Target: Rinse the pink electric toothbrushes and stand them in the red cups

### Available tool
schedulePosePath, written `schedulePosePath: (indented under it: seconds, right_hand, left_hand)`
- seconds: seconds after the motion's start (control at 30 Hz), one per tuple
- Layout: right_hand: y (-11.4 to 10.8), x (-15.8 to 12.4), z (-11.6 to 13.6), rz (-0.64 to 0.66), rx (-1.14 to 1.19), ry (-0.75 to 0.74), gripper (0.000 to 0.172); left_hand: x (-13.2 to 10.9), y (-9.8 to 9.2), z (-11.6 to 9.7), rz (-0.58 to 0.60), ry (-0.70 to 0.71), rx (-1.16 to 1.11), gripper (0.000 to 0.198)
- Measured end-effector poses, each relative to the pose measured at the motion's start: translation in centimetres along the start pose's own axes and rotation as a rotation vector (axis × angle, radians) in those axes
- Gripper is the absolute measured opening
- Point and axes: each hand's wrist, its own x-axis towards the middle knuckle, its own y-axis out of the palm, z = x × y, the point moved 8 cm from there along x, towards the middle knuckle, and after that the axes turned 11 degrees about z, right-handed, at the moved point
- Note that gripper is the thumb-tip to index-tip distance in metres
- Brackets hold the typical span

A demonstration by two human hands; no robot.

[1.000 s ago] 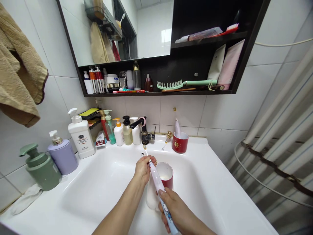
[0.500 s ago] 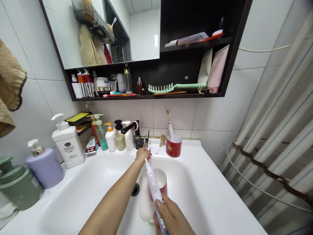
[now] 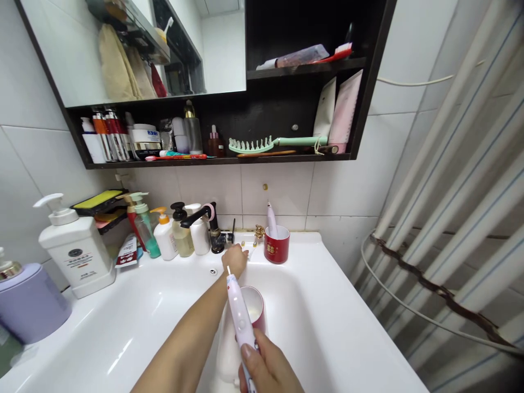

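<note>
Right hand [image 3: 268, 371] grips a slim white-pink toothbrush handle [image 3: 239, 316], thin shaft upward.

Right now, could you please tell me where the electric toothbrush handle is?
Head view, bottom centre: the electric toothbrush handle is gripped in the right hand, just left of the red cup inside the sink basin.

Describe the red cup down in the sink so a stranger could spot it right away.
Find the white sink below the dark shelf. Inside its basin, right behind the electric toothbrush in the right hand, stands a red cup. The other red cup stands on the back rim, holding a brush.
</note>
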Motion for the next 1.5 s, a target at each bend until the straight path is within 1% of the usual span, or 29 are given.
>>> schedulePosePath:
  seconds: [0.1,0.2,0.3,0.37,0.43,0.5,0.6,0.67,0.77,0.8,0.87,1.07,1.17,1.27,1.4,1.5]
  right_hand:
    - [-0.1,-0.2,0.5,-0.015,0.008,-0.008,0.062]
    - [0.0,-0.1,0.7,0.0,0.007,-0.026,0.061]
    - [-0.1,0.1,0.4,-0.013,0.047,-0.001,0.055]
    - [-0.3,0.2,0.2,-0.02,0.094,0.009,0.05]
    - [-0.4,0.3,0.2,-0.015,0.117,0.002,0.046]
    - [-0.5,0.4,0.0,-0.001,0.115,0.014,0.042]
    - [-0.1,0.6,-0.9,0.035,0.116,0.059,0.034]
    - [0.4,0.7,-1.6,0.063,0.105,0.091,0.031]
    - [1.3,0.9,-2.5,0.112,0.083,0.091,0.029]
    - [1.5,1.0,-2.7,0.124,0.08,0.085,0.029]
    - [1.7,1.1,-2.8,0.135,0.08,0.071,0.029]
    - [1.4,1.2,-2.6,0.111,0.108,0.074,0.031]
    - [1.4,1.2,-2.7,0.113,0.126,0.103,0.032]
    - [1.5,0.9,-2.6,0.112,0.135,0.122,0.031]
    - [1.6,0.5,-2.0,0.091,0.15,0.103,0.027]
    - [1.8,0.4,-1.8,0.115,0.188,0.104,0.028]
  left_hand:
    - [-1.2,1.1,-0.6,0.022,0.057,-0.024,0.022]
    - [-1.6,1.5,-0.9,0.039,0.044,-0.095,0.028]
    - [-1.4,0.9,-1.2,0.041,0.018,-0.16,0.031]
    - [-1.4,0.2,-1.5,0.046,0.007,-0.192,0.029]
    - [-2.0,-0.6,-1.3,0.06,-0.024,-0.241,0.025]
    - [-3.4,-1.7,-0.8,0.082,-0.07,-0.307,0.018]
    - [-6.6,-3.6,0.0,0.117,-0.13,-0.431,0.009]
    - [-8.8,-4.5,0.3,0.146,-0.175,-0.588,0.009]
    - [-11.0,-4.7,0.3,0.198,-0.252,-0.91,0.006]
    - [-11.4,-4.8,0.2,0.207,-0.263,-0.979,0.005]
    - [-11.6,-4.8,-0.1,0.212,-0.268,-1.035,0.003]
    - [-11.3,-4.0,0.2,0.272,-0.325,-1.078,0.004]
    - [-11.3,-3.8,0.3,0.269,-0.329,-1.054,0.006]
    - [-11.3,-3.8,0.3,0.26,-0.307,-1.013,0.008]
    - [-11.4,-3.7,0.0,0.284,-0.258,-0.945,0.01]
    - [-11.6,-3.4,-0.2,0.306,-0.243,-0.923,0.009]
